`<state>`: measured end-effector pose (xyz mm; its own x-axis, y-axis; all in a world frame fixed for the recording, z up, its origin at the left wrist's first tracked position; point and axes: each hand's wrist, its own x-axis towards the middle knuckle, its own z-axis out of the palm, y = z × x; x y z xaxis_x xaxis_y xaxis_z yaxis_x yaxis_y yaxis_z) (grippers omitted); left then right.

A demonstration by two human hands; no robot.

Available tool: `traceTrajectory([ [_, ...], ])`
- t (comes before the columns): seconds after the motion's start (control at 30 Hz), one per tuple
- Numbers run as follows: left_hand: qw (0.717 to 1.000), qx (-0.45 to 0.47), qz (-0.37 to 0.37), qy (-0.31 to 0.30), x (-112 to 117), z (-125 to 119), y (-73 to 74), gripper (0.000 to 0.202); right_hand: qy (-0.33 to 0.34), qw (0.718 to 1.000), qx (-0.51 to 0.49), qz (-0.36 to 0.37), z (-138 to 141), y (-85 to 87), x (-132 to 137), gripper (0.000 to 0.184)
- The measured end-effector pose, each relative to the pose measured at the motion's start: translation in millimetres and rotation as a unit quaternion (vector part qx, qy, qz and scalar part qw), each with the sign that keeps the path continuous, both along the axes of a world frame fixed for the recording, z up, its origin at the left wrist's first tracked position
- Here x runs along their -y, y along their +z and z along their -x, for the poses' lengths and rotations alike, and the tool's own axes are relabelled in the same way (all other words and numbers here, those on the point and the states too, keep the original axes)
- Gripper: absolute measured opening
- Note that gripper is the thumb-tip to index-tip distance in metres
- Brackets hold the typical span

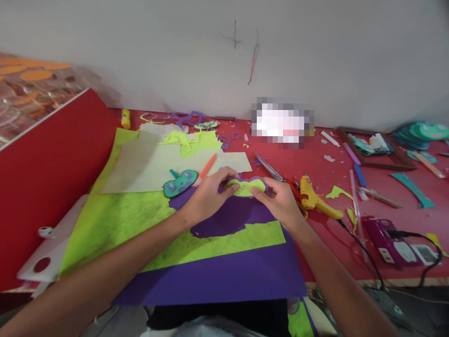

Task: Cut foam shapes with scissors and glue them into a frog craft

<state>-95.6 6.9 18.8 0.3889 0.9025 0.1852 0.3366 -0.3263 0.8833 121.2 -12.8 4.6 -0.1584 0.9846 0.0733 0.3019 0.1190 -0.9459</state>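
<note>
Between my two hands is a small felt cutout (245,188), lime green with a purple border, shaped like a wide mask. My left hand (213,192) pinches its left end, thumb on the green face. At the other end my right hand (280,195) grips it the same way. Beneath them lie a purple felt sheet (224,215) and a lime green felt sheet (129,224). A teal frog-like face cutout (180,183) rests left of my left hand, near an orange marker (206,167). Scissors (269,167) lie just behind my right hand.
A yellow hot glue gun (315,199) lies right of my right hand, its cord running to a purple power box (391,241). Behind are felt scraps (191,140) and a glue stick bottle (126,119). A wooden frame (393,164) stands right; a red panel (52,178) borders the left.
</note>
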Motion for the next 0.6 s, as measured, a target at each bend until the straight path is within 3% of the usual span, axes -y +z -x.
traceTrajectory([
  [0.2, 1.000, 0.006, -0.006, 0.018, 1.6, -1.0, -7.0, 0.016, -0.005, 1.000, 0.008, -0.012, 2.9, -2.6, 0.2, 0.031],
  [0.47, 0.997, -0.012, -0.052, 0.050, 6.4, -3.0, -1.8, 0.017, -0.018, 0.999, 0.024, -0.026, 3.5, -3.8, 0.7, 0.031],
  [0.6, 0.998, 0.000, -0.059, 0.036, 8.6, -4.0, -1.5, 0.026, -0.017, 0.999, 0.029, -0.034, 4.6, -1.6, 1.9, 0.032],
])
